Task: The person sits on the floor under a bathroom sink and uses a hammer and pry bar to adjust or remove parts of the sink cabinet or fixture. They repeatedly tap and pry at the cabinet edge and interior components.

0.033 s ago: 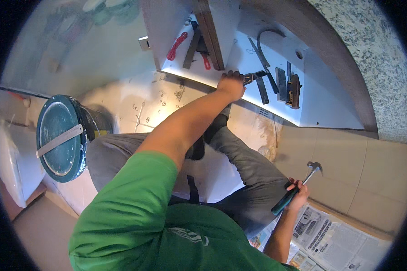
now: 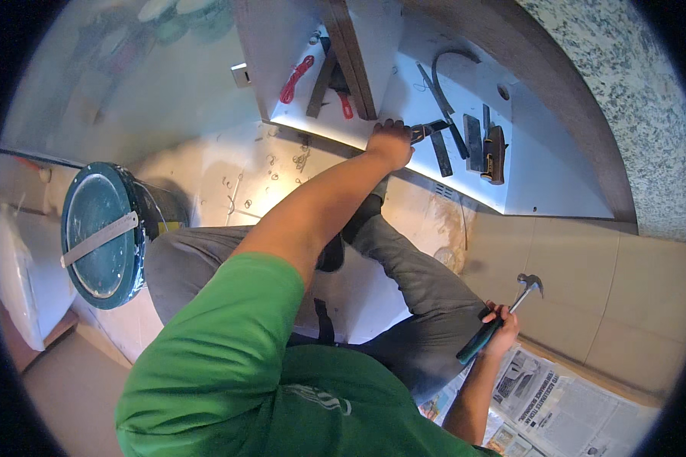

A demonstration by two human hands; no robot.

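Note:
My left hand (image 2: 390,145) reaches to the front edge of a white cabinet floor (image 2: 457,186), fingers curled closed. A dark tool with orange marks (image 2: 428,131) projects from beside its thumb side; whether the fingers grip that tool or the edge is hidden. Over by my right knee, my right hand (image 2: 501,329) is wrapped round a claw hammer (image 2: 476,345) by its dark green handle, with the metal head (image 2: 531,284) pointing up and away. Near the left hand lie a flat dark bar (image 2: 441,154) and a wooden hand plane (image 2: 496,155).
Inside the cabinet are a red cord bundle (image 2: 296,79), a red-handled tool (image 2: 346,105) and a curved dark strip (image 2: 438,72). A brown upright (image 2: 351,61) divides it. Left stands a lidded bucket (image 2: 103,263) with a metal ruler on top. Newspaper (image 2: 552,407) covers the floor at right.

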